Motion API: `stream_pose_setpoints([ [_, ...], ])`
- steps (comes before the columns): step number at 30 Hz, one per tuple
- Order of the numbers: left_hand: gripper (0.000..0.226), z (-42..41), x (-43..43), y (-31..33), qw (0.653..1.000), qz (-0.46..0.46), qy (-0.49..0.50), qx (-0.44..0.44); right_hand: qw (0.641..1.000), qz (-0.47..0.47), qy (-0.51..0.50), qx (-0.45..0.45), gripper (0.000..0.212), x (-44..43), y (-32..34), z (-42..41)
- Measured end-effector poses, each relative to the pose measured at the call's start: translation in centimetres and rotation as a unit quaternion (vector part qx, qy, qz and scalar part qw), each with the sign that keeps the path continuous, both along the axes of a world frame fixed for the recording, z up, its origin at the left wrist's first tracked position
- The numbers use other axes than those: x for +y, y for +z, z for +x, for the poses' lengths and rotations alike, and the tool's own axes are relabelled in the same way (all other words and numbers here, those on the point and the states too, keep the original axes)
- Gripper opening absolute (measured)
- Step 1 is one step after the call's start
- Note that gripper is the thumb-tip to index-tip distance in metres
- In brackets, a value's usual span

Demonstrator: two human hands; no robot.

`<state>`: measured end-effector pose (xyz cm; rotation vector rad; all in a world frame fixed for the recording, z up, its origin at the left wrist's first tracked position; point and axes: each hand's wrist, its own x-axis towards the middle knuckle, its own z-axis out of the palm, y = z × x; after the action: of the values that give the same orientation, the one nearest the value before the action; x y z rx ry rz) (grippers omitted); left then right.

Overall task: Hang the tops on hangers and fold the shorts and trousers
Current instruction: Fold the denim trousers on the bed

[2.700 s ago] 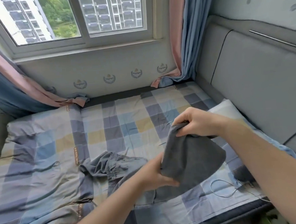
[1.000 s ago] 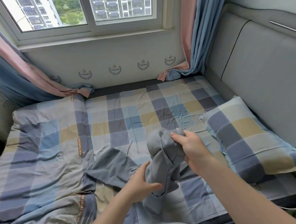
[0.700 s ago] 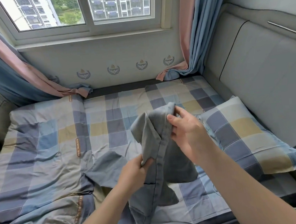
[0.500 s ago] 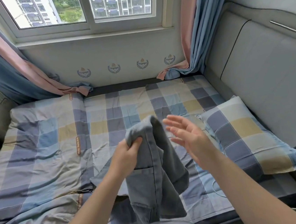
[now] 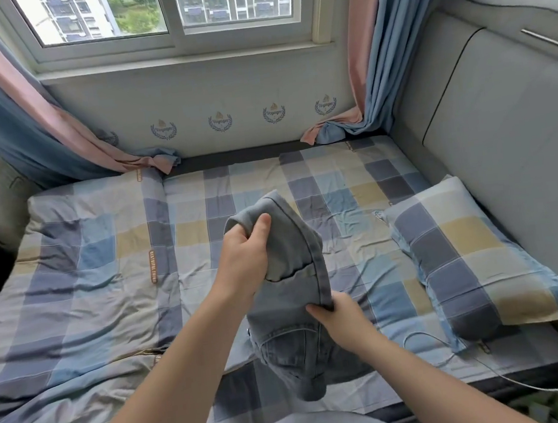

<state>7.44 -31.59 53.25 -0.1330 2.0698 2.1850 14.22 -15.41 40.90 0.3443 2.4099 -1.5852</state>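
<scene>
A pair of grey-blue denim shorts (image 5: 294,333) hangs bunched in the air over the middle of the checked bed (image 5: 104,264). My left hand (image 5: 246,256) grips the top fold of the denim, thumb pressed on the cloth. Lower down, my right hand (image 5: 339,318) pinches the seam edge on the garment's right side. The stitched back pocket faces me below my hands. No hangers or other garments are in sight.
A checked pillow (image 5: 476,263) lies at the right against the grey padded headboard (image 5: 504,139). A thin white cable (image 5: 432,340) runs across the sheet near the pillow. Curtains (image 5: 372,63) hang beside the window, and a rumpled quilt (image 5: 60,337) covers the bed's left half.
My right hand, open in the air half a second ago, has dropped and taken hold of the shorts' right edge. My left hand has kept its grip and lifted the denim off the bed.
</scene>
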Motion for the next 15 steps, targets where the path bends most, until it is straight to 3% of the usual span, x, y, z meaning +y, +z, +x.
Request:
stream_pose_setpoints([
  [5, 0.027, 0.1, -1.5, -1.4, 0.993, -0.050, -0.101, 0.025, 0.980, -0.169, -0.109, -0.003, 0.010, 0.6, 2.1, -1.3],
  [9, 0.064, 2.0, -2.8, -5.5, 0.976, -0.055, -0.201, -0.057, 0.946, -0.275, -0.169, 0.013, 0.020, 1.0, 5.7, -2.7],
  [15, 0.085, 4.3, -3.8, -9.3, 0.974, -0.119, -0.188, -0.050, 0.891, -0.403, -0.210, 0.022, 0.024, 0.8, 9.2, -3.0],
])
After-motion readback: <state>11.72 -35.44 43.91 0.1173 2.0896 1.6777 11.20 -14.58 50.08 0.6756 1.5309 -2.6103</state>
